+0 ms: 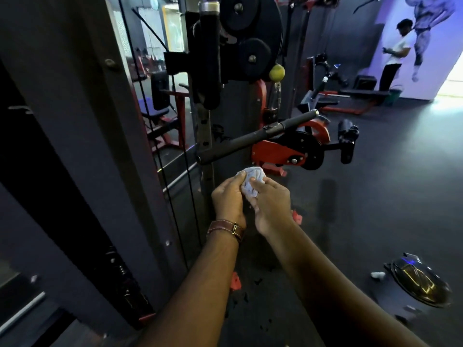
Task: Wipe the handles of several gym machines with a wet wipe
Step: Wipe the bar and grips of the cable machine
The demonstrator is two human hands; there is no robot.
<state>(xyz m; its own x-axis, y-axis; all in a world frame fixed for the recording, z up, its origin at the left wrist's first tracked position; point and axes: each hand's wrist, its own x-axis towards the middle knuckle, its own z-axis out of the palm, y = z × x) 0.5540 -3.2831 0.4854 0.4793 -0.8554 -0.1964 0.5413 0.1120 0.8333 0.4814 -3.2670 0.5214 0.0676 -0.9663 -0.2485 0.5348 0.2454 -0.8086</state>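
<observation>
Head view: both forearms reach forward, hands meeting at centre. Left hand [229, 196], watch strap [225, 228] on wrist, curls fingers around the left side of the wipe [251, 181]. Right hand [271, 201] pinches the wipe's right side, thumb on top. Wipe is balled up between both sets of fingertips. Bar handle [255, 137] sits just above the fingers, untouched.

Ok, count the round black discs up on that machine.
2: a large disc at the top of the frame, and a smaller disc just below it. Others may be hidden behind the upright.
</observation>
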